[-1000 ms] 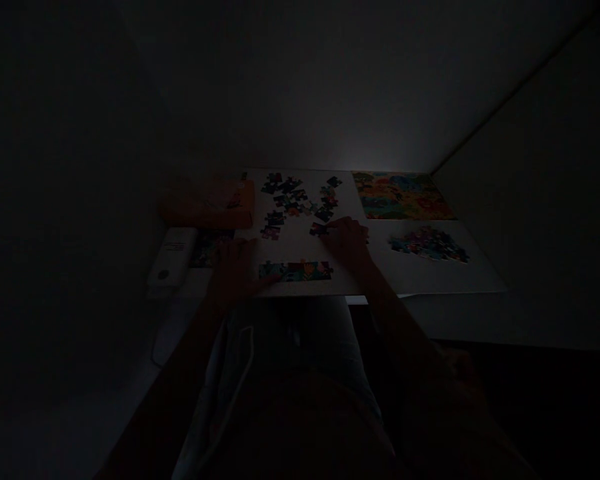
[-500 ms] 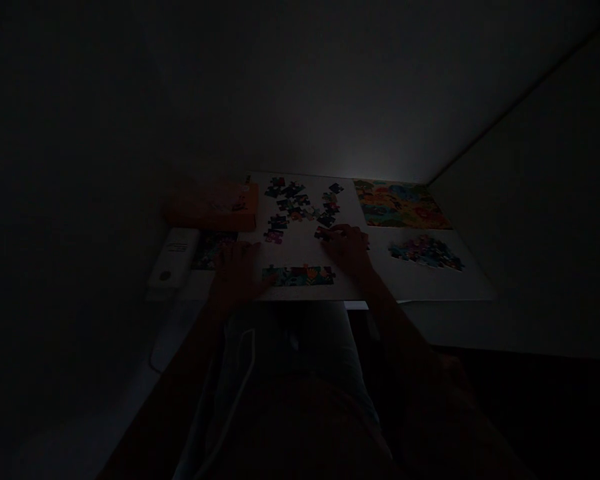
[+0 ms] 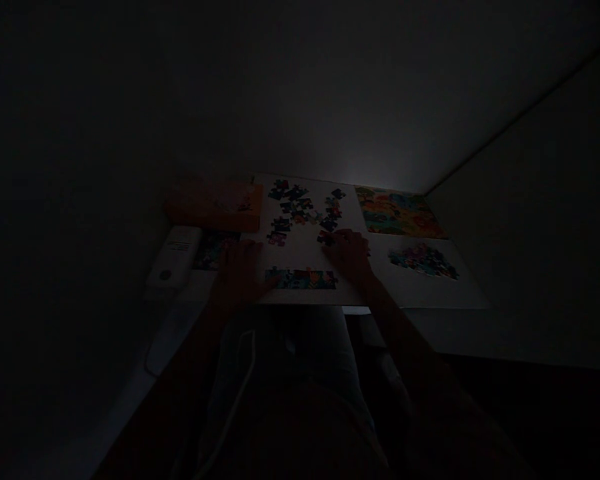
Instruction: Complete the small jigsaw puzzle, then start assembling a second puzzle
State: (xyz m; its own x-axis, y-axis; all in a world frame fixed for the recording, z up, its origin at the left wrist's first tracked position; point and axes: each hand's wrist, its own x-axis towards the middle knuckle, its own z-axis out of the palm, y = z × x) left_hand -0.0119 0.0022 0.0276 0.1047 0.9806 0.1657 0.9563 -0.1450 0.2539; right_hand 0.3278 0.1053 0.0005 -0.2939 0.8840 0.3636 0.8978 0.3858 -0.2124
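Observation:
The scene is very dark. My left hand (image 3: 240, 272) lies open on the white table, its thumb touching the left end of a strip of joined puzzle pieces (image 3: 305, 279) near the front edge. My right hand (image 3: 349, 255) has its fingers bent down at a dark puzzle piece (image 3: 325, 238), which lies on the table under the fingertips. Part of another piece shows at the right side of that hand. Beyond both hands lie several loose puzzle pieces (image 3: 300, 208), and a pinkish piece (image 3: 277, 239) sits between the hands.
An orange box (image 3: 250, 213) stands at the back left, with a dark patterned picture (image 3: 213, 248) and a white device (image 3: 175, 257) before it. At the right are a colourful picture sheet (image 3: 403, 212) and a heap of puzzle pieces (image 3: 424, 260). A wall rises behind the table.
The view has shifted slightly. Both hands stay in nearly the same places, with the right fingers still at the dark piece and the left thumb still at the strip.

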